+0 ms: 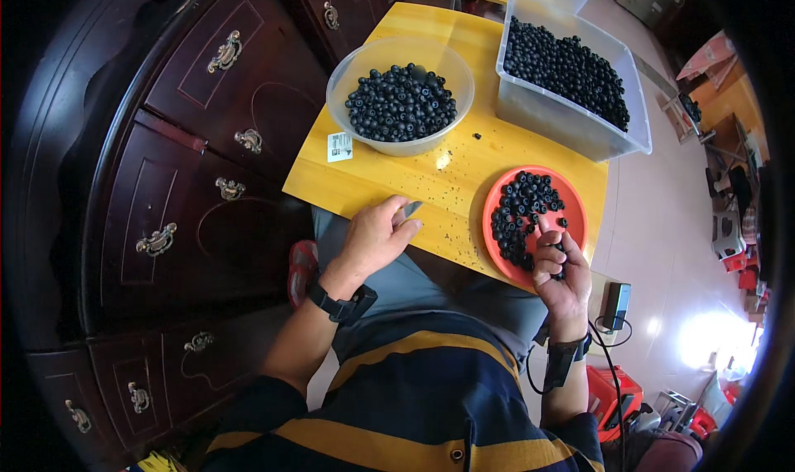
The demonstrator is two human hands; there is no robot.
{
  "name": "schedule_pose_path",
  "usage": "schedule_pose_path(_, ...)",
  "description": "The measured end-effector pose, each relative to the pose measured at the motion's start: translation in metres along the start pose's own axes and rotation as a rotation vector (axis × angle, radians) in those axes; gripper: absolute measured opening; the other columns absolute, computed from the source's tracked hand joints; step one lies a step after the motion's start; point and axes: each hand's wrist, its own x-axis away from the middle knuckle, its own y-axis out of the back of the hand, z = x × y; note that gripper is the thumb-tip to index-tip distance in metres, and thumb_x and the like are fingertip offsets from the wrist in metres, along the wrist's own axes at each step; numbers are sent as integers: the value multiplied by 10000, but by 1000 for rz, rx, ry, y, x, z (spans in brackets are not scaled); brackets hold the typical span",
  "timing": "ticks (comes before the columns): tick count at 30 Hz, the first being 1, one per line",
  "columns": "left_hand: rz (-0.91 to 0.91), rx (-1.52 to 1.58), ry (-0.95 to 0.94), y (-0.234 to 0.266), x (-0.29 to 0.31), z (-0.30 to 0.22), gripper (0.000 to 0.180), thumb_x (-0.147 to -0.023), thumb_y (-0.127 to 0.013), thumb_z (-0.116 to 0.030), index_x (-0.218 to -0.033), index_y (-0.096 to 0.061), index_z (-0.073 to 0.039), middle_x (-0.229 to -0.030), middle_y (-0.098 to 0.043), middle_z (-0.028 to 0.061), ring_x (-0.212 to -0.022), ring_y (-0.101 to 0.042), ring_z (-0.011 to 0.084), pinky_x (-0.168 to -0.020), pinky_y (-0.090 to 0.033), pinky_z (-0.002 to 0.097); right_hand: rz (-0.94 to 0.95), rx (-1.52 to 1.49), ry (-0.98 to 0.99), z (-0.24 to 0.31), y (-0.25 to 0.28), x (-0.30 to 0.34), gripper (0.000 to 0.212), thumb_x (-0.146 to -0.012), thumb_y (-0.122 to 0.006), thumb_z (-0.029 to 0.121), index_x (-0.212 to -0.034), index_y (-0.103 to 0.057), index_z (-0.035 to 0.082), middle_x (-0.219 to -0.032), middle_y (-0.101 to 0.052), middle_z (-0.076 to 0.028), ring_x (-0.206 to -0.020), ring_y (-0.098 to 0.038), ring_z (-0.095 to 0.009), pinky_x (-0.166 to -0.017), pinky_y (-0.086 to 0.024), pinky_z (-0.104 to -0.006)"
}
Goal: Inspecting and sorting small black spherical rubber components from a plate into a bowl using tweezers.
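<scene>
My left hand (378, 237) is at the table's near edge, its fingers closed in a pinch. A small grey pointed, blade-like piece (416, 208) sticks out from between the thumb and finger. My right hand (563, 278) is turned palm up over the near right rim of an orange-red plate (492, 238), its fingers curled around a few small black round pieces (560, 248). On the plate lie many more such black pieces (530, 192), some showing a hollow end. How many my right hand holds is partly hidden by the fingers.
A round translucent bowl (338, 91) of black pieces stands on the yellow table (377, 178), a white label (339, 146) beside it. Far right is a clear bin (563, 134) full of the same pieces. Dark crumbs dot the table. Dark wooden drawers (207, 83) line the left.
</scene>
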Motion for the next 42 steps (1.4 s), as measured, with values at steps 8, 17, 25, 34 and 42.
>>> schedule_pose_path(8, -90, 74, 10, 11, 33, 7, 325, -870, -711, -126, -1152, -634, 14, -663, -578, 63, -593, -569, 190, -584, -456, 325, -16, -20, -40, -7, -6, 4, 502, -1029, -503, 145, -1481, -366, -25, -986, -607, -46, -706, -501, -100, -588, -411, -242)
schedule_pose_path(17, -138, 126, 108, 25, 83, 28, 286, -867, -724, -146, -1095, -646, 9, -664, -603, 100, -584, -612, 226, -574, -462, 328, 32, 31, -39, -9, -10, -3, 341, -1038, -487, 139, -1344, -549, 1, -971, -608, -45, -707, -493, -97, -591, -415, -246)
schedule_pose_path(25, -79, 65, 248, 22, 122, 74, 229, -879, -712, -204, -894, -629, 9, -656, -594, 125, -578, -598, 238, -561, -446, 361, 205, 242, -126, -59, -32, 5, 273, -1091, -419, 332, -1034, -550, 99, -825, -460, 6, -624, -422, -83, -502, -353, -214)
schedule_pose_path(34, -33, 108, 289, 20, 122, 72, 243, -879, -719, -208, -929, -643, 18, -654, -595, 120, -569, -573, 214, -569, -447, 345, 185, 520, 36, -51, -35, 2, 322, -1088, -415, 395, -996, -513, 103, -770, -435, 9, -546, -388, -62, -453, -326, -187)
schedule_pose_path(42, -36, 158, 223, 11, 107, 73, 183, -907, -704, -134, -899, -617, 26, -631, -467, 13, -601, -413, 76, -553, -387, 282, -193, 1604, 738, -39, -33, -3, 153, -1031, -571, 185, -950, -609, 60, -792, -587, -33, -590, -497, -85, -515, -390, -224)
